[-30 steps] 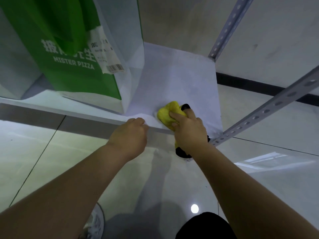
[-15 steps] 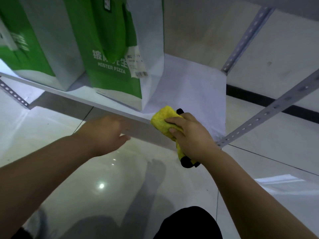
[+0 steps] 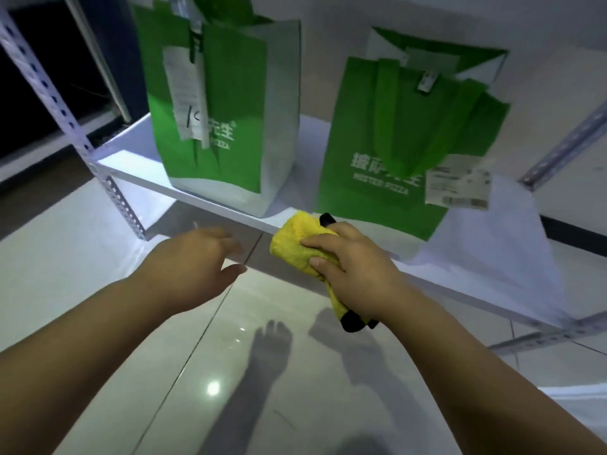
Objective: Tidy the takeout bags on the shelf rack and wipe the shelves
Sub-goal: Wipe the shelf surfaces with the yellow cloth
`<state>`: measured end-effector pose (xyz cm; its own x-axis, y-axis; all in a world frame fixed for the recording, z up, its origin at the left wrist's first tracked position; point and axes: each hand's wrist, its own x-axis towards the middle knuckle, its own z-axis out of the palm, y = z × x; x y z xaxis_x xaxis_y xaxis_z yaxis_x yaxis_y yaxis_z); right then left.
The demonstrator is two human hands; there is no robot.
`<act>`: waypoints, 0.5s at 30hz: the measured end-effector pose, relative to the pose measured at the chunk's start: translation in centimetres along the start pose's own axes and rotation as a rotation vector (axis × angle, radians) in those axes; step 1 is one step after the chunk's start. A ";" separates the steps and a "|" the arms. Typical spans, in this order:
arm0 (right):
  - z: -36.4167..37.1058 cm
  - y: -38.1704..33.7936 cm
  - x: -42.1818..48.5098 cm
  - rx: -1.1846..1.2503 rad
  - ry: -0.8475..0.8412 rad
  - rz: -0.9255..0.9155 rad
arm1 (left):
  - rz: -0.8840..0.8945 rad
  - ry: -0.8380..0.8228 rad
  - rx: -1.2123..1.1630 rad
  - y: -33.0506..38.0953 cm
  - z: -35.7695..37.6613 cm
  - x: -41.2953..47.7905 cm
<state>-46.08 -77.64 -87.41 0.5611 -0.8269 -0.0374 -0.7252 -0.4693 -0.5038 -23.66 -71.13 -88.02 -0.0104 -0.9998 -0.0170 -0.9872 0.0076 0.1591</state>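
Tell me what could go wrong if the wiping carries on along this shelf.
The yellow cloth in the right hand sits at the front edge of the shelf between the left bag and the right bag; a wide sweep may push the right bag, standing near that edge, off it.
The receipt hanging from that bag could snag on the cloth and tear.
The left hand holds nothing, so neither bag is steadied.

white shelf (image 3: 138,165); two green takeout bags upright on it: left bag (image 3: 216,126); right bag (image 3: 394,152)
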 end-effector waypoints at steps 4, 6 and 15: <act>3.6 -7.0 4.8 0.004 0.037 0.002 | -0.018 0.001 0.046 -8.8 -1.2 -0.9; 5.2 -10.3 7.1 0.018 0.052 -0.009 | -0.022 -0.002 0.053 -12.9 -2.1 -1.1; 9.9 -21.6 17.0 -0.023 0.031 0.046 | -0.091 0.021 -0.024 -28.2 -6.7 -0.2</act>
<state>-16.91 -78.48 -85.73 0.5147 -0.8567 -0.0332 -0.7591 -0.4374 -0.4822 5.27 -71.24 -85.84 0.0824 -0.9965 -0.0118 -0.9798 -0.0832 0.1817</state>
